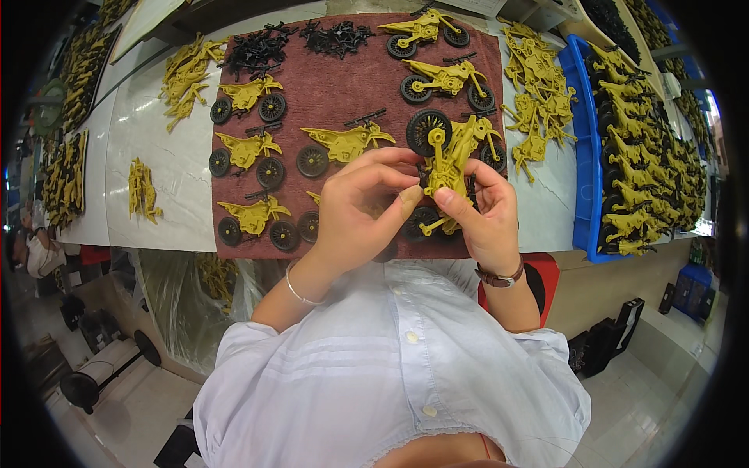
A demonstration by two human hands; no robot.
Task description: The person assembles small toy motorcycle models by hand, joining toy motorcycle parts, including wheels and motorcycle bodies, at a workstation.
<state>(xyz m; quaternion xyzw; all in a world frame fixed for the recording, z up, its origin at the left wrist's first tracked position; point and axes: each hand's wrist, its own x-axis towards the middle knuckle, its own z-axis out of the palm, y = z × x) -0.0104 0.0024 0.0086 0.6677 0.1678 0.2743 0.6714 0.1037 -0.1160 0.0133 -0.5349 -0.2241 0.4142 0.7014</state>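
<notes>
A yellow toy motorcycle with a black spoked wheel at its far end is held up over the maroon cloth. My right hand grips it, thumb on the near side and fingers behind. Close to its left side is my left hand, thumb and fingertips pinched together; whatever lies between them is too small to make out. Beneath and around my hands lie other toy motorcycles, such as one partly assembled body just beyond my left hand. Some wheels there are partly hidden by my fingers.
Black handlebar parts are heaped at the cloth's far left. Loose yellow body parts lie right of the cloth, more yellow parts to its left. A blue tray of assembled toy motorcycles stands at the right. The table's front edge is near my body.
</notes>
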